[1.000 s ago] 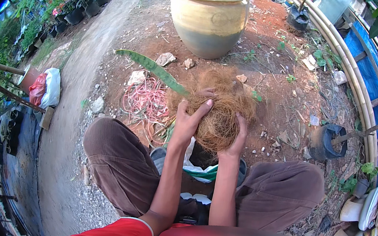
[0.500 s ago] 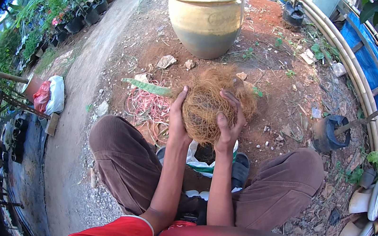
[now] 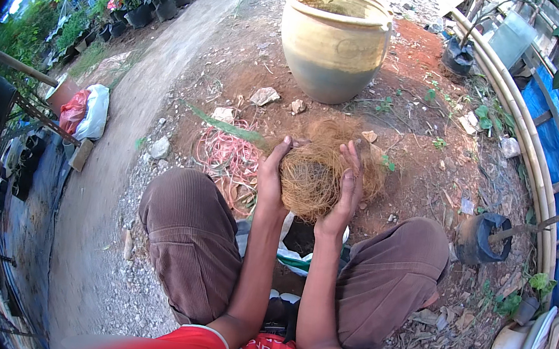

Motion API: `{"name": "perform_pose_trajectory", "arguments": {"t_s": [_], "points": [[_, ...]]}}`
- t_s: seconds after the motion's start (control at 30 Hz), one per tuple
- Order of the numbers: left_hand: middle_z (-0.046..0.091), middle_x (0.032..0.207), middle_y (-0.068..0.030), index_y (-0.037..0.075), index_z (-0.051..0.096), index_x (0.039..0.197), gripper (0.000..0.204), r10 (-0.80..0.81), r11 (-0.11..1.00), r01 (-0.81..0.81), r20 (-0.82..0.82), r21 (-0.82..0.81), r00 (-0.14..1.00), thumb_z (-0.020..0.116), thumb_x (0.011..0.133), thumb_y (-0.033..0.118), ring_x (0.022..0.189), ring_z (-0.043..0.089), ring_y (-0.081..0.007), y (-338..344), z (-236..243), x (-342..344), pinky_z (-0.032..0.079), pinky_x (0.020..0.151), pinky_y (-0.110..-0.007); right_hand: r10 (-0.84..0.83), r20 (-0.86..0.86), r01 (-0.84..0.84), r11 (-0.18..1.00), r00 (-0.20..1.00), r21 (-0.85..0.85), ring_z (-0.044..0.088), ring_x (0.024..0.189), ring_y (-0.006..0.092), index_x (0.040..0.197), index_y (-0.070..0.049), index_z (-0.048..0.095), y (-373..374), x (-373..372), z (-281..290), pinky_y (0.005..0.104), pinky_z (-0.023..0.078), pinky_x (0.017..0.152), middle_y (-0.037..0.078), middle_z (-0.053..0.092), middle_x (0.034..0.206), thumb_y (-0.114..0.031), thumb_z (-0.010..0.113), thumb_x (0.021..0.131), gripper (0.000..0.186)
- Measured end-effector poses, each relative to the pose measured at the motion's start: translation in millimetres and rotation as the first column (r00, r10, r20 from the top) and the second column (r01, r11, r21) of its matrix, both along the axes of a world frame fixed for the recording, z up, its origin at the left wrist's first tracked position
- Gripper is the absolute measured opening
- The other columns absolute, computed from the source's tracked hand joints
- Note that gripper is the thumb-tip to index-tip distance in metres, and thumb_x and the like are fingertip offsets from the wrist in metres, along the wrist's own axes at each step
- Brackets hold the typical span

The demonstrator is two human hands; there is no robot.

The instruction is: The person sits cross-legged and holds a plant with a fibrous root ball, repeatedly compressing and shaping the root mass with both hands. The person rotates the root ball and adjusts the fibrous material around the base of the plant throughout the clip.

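Note:
Between my two palms is a bundle of loose brown fibre (image 3: 309,183), round and hairy, with a darker patch at its middle. My left hand (image 3: 272,173) cups its left side, and my right hand (image 3: 344,190) presses on its right side, thumb and fingers against the strands. Wisps stick out past the far side, over the soil. Below my wrists, between my knees, a white and green sack (image 3: 294,261) stands with dark material in its mouth. A long green leaf-like piece (image 3: 229,127) lies left of my left hand, beside a tangle of pink string (image 3: 225,160).
A large yellow-brown glazed pot (image 3: 335,48) stands ahead on reddish soil. To the right are a black plant bag (image 3: 485,238) and a bamboo rail (image 3: 514,106) before a blue sheet. Potted plants (image 3: 142,12) line the far left; a white bag (image 3: 95,111) sits nearer.
The view has shifted, so the pot and surroundings appear farther right and lower. My right fingers lie more upright along the fibre bundle, which stays between both hands.

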State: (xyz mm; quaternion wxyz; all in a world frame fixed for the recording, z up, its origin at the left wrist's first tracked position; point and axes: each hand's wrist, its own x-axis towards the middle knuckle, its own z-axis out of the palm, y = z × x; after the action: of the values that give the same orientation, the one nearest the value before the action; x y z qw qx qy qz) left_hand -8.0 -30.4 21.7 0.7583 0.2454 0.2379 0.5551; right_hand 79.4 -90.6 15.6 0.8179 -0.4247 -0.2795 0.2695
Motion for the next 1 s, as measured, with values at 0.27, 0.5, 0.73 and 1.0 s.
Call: {"name": "perform_pose_trajectory", "arguments": {"t_s": [0.27, 0.5, 0.73, 1.0], "points": [[0.072, 0.105, -0.0154, -0.005, 0.068, 0.102, 0.026, 0.042, 0.995, -0.040, -0.019, 0.091, 0.999, 0.056, 0.102, 0.018, 0.097, 0.070, -0.0211, -21.1, 8.6, 14.1, 0.056, 0.088, -0.036, 0.082, -0.127, -0.087, 0.996, 0.988, -0.034, 0.065, 0.112, 0.0231, 0.132, 0.004, 0.059, -12.6, 18.8, -7.6, 0.0369, 0.051, 0.099, 0.015, 0.065, 0.128, -0.023, 0.057, 0.098, 0.043], [0.073, 0.104, -0.0155, -0.006, 0.069, 0.100, 0.024, 0.056, 0.974, -0.025, -0.132, 0.223, 0.990, 0.060, 0.101, 0.016, 0.093, 0.070, -0.0202, -35.3, 16.4, 34.7, 0.057, 0.084, -0.035, 0.126, -0.493, -0.114, 0.992, 0.861, 0.055, 0.059, 0.124, 0.0237, 0.136, 0.001, 0.058, -30.0, 30.0, 4.6, 0.0392, 0.046, 0.107, 0.014, 0.060, 0.136, -0.037, 0.060, 0.100, 0.052], [0.072, 0.100, -0.0137, -0.004, 0.069, 0.106, 0.028, 0.017, 1.000, -0.017, -0.023, 0.026, 1.000, 0.060, 0.102, 0.022, 0.087, 0.071, -0.0192, -38.5, 17.0, 35.9, 0.059, 0.077, -0.033, -0.111, 0.430, 0.090, 0.994, 0.896, 0.068, 0.058, 0.125, 0.0266, 0.134, 0.004, 0.058, -40.5, 35.2, 10.1, 0.0406, 0.041, 0.111, 0.017, 0.061, 0.134, -0.036, 0.074, 0.088, 0.063], [0.069, 0.117, -0.0167, -0.004, 0.060, 0.126, 0.041, 0.026, 0.950, 0.032, -0.183, 0.309, 0.983, 0.073, 0.091, 0.012, 0.108, 0.067, -0.0241, -41.9, 12.9, 26.1, 0.055, 0.094, -0.037, -0.042, -0.453, 0.047, 0.999, 0.890, 0.000, 0.059, 0.119, 0.0207, 0.130, 0.004, 0.059, -30.3, 22.2, -4.9, 0.0362, 0.045, 0.104, 0.013, 0.062, 0.128, -0.013, 0.067, 0.093, 0.041]]}}
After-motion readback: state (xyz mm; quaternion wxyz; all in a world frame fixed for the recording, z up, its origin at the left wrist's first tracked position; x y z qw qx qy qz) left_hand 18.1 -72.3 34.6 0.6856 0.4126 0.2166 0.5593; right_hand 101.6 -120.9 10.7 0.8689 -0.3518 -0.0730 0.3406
